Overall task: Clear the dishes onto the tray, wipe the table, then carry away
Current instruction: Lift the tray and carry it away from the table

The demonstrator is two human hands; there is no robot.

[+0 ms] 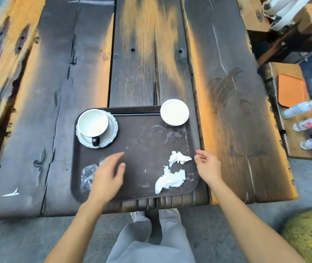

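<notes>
A dark brown tray (143,141) lies at the near edge of the wooden table (143,59). On its far left corner a white cup with a black handle (93,123) stands on a white saucer (111,132). A small white bowl (174,112) sits at the far right corner. Two crumpled white tissues (178,158) (169,180) lie near the right side, and clear plastic wrap (87,176) at the near left. My left hand (108,174) hovers open over the tray's left part. My right hand (207,165) is open at the tray's right rim, fingertips by the edge.
A white scrap (11,193) lies on the table at the near left. To the right, a bench holds an orange mat (290,90) and three clear bottles (311,123). A yellow-green round object (308,234) sits on the ground at the lower right. My legs stand below the table edge.
</notes>
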